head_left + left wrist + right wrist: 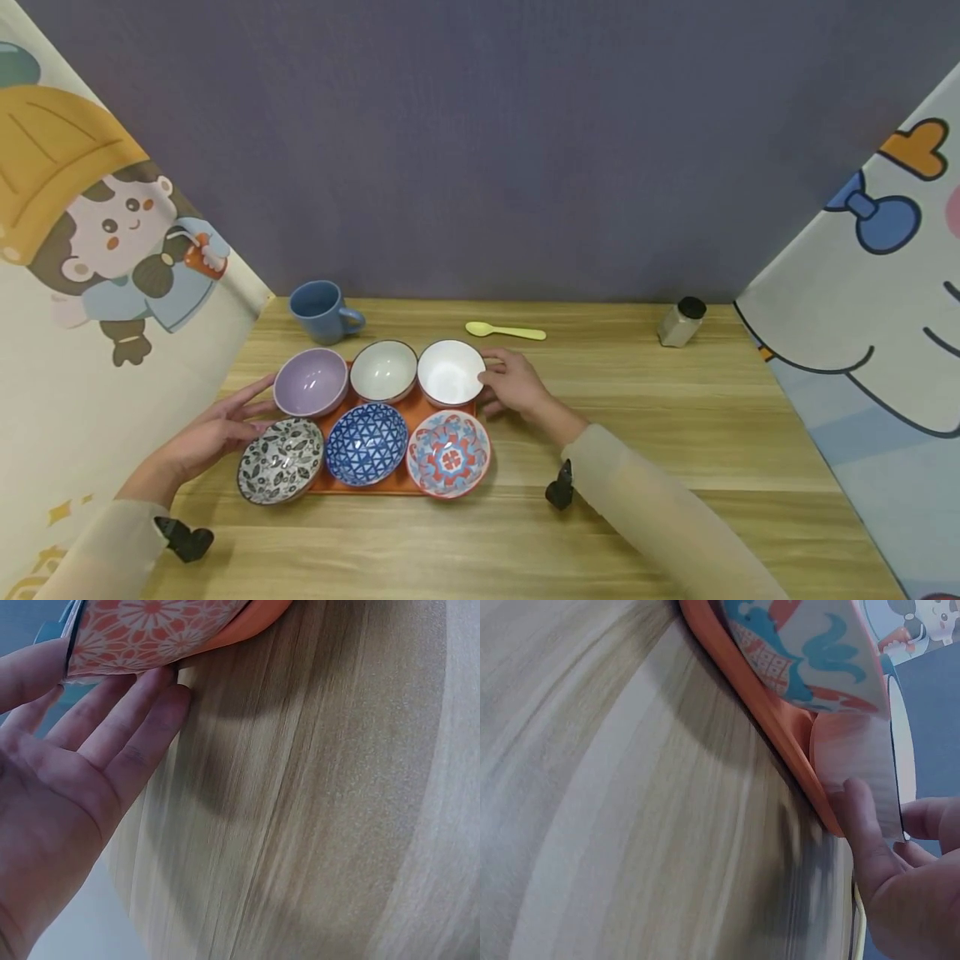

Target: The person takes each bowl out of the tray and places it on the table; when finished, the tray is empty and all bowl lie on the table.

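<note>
My left hand [213, 437] reaches to the left side of the bowls, fingers mostly straight. It lies between a purple bowl [311, 383] and a black-and-white leaf-patterned bowl [281, 462]. In the left wrist view, its fingertips are at the underside of a bowl with an orange flowered outside [150, 630]; the contact is partly hidden. At the back right, my right hand [517, 385] holds the side and rim of a white bowl [450, 371]. In the right wrist view, one digit lies along that bowl's outer wall [855, 750], another at its rim.
Under the bowls is an orange tray [352, 487]. A pale green bowl [384, 371], a blue triangle-patterned bowl [367, 446] and a red-blue flowered bowl [448, 454] also stand there. Behind are a blue mug [318, 312], a yellow spoon [506, 332] and a black-lidded jar [682, 322].
</note>
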The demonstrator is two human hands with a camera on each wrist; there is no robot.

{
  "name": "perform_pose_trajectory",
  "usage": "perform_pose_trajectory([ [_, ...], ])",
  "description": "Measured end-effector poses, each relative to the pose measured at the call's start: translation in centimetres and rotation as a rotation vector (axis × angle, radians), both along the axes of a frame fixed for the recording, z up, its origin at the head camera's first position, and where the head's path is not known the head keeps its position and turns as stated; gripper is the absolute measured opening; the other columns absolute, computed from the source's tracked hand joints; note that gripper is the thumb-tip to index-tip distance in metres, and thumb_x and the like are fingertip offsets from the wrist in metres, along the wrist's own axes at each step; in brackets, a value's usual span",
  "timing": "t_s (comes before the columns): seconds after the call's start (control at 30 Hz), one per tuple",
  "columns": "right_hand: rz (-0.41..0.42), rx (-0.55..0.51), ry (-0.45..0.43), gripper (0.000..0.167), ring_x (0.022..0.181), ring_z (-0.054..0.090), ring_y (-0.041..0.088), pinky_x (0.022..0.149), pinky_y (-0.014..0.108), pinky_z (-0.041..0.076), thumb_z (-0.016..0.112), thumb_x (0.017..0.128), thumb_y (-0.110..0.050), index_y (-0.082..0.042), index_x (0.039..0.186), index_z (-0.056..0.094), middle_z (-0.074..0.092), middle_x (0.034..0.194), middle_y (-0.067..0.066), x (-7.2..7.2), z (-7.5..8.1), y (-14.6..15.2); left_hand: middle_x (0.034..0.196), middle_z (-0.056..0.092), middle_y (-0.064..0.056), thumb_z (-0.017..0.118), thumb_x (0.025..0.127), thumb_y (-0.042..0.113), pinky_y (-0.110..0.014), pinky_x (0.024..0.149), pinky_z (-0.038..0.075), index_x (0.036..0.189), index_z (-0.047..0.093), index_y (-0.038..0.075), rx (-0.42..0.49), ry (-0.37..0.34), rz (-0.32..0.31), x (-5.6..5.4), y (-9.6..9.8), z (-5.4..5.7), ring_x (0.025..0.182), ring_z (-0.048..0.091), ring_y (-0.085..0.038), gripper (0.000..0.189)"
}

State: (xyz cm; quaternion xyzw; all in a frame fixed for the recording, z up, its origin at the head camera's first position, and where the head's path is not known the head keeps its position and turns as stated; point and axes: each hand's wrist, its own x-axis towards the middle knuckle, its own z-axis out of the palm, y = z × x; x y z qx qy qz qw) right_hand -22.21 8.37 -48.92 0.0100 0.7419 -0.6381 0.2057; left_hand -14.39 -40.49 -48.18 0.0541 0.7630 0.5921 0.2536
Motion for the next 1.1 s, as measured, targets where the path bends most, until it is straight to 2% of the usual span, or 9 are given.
perform_pose_trajectory([
  [0.17, -0.056, 0.003, 0.003, 0.053, 0.08, 0.075, 0.038, 0.064, 0.046, 0.062, 0.061, 0.095, -0.005, -0.008, 0.147, 0.052, 0.069, 0.124, 0.024, 0.1, 0.1, 0.1, 0.149, 0.051, 0.005, 0.054, 0.101, 0.006, -0.028, 0.095, 0.052, 0.167, 0.006, 0.022, -0.004, -0.017, -0.01, -0.2, 0.0, -0.1, 0.118, 0.061, 0.002, 0.084],
  [0.3, -0.101, 0.06, 0.039, 0.049, 0.07, 0.073, 0.036, 0.064, 0.049, 0.062, 0.062, 0.092, -0.006, -0.011, 0.141, 0.06, 0.074, 0.116, 0.019, 0.1, 0.3, 0.3, 0.148, 0.053, 0.01, 0.054, 0.101, 0.007, -0.029, 0.096, 0.052, 0.167, 0.005, 0.021, 0.011, -0.02, -0.051, -0.3, 0.1, 0.0, 0.121, 0.059, 0.004, 0.083],
  [0.4, -0.108, 0.09, 0.064, 0.049, 0.059, 0.069, 0.029, 0.062, 0.05, 0.061, 0.061, 0.091, -0.006, -0.012, 0.14, 0.062, 0.075, 0.113, 0.017, 0.1, 0.5, 0.5, 0.154, 0.05, -0.001, 0.054, 0.101, 0.008, -0.029, 0.095, 0.052, 0.167, 0.005, 0.021, 0.003, -0.024, -0.068, -0.4, 0.2, 0.2, 0.122, 0.058, 0.005, 0.083],
  [0.47, -0.112, 0.088, 0.066, 0.05, 0.055, 0.067, 0.025, 0.06, 0.049, 0.061, 0.06, 0.091, -0.005, -0.011, 0.14, 0.062, 0.075, 0.112, 0.018, 0.1, 0.6, 0.7, 0.159, 0.043, -0.015, 0.054, 0.101, 0.008, -0.03, 0.095, 0.052, 0.167, 0.005, 0.021, -0.01, -0.026, -0.074, -0.5, 0.3, 0.3, 0.121, 0.058, 0.005, 0.083],
  [0.57, -0.122, 0.083, 0.058, 0.049, 0.056, 0.067, 0.023, 0.061, 0.049, 0.061, 0.06, 0.091, -0.005, -0.011, 0.139, 0.063, 0.075, 0.111, 0.017, 0.1, 0.8, 1.2, 0.161, 0.032, -0.03, 0.056, 0.101, 0.008, -0.032, 0.096, 0.052, 0.167, 0.005, 0.02, -0.042, -0.026, -0.082, -0.8, 0.4, 0.5, 0.12, 0.058, 0.006, 0.084],
  [0.63, -0.125, 0.082, 0.058, 0.048, 0.06, 0.069, 0.025, 0.064, 0.05, 0.061, 0.059, 0.091, -0.006, -0.011, 0.139, 0.063, 0.075, 0.111, 0.017, 0.0, 1.0, 1.6, 0.16, 0.029, -0.034, 0.056, 0.1, 0.008, -0.034, 0.096, 0.052, 0.167, 0.006, 0.02, -0.066, -0.024, -0.088, -0.9, 0.5, 0.8, 0.12, 0.058, 0.005, 0.084],
  [0.8, -0.131, 0.078, 0.075, 0.049, 0.065, 0.071, 0.031, 0.063, 0.048, 0.062, 0.058, 0.09, -0.005, -0.011, 0.139, 0.064, 0.075, 0.107, 0.018, -0.3, 1.2, 2.8, 0.161, 0.027, -0.035, 0.055, 0.095, 0.0, -0.036, 0.096, 0.053, 0.167, 0.01, 0.021, -0.109, -0.03, -0.109, -1.1, 0.9, 1.7, 0.133, 0.058, -0.023, 0.087],
  [0.9, -0.128, 0.067, 0.08, 0.05, 0.063, 0.072, 0.027, 0.058, 0.043, 0.062, 0.058, 0.09, -0.004, -0.009, 0.14, 0.063, 0.075, 0.106, 0.021, -0.4, 1.5, 3.5, 0.161, 0.026, -0.035, 0.055, 0.091, -0.003, -0.039, 0.097, 0.052, 0.167, 0.011, 0.022, -0.126, -0.034, -0.124, -1.2, 1.0, 2.2, 0.139, 0.048, -0.046, 0.091],
  [1.1, -0.131, 0.045, 0.074, 0.049, 0.071, 0.074, 0.034, 0.067, 0.052, 0.062, 0.059, 0.091, -0.005, -0.005, 0.14, 0.061, 0.073, 0.112, 0.024, -0.6, 2.2, 4.9, 0.161, 0.028, -0.035, 0.057, 0.092, -0.002, -0.044, 0.101, 0.047, 0.166, 0.009, 0.019, -0.15, -0.02, -0.171, -1.3, 0.7, 2.3, 0.142, 0.036, -0.057, 0.092],
])
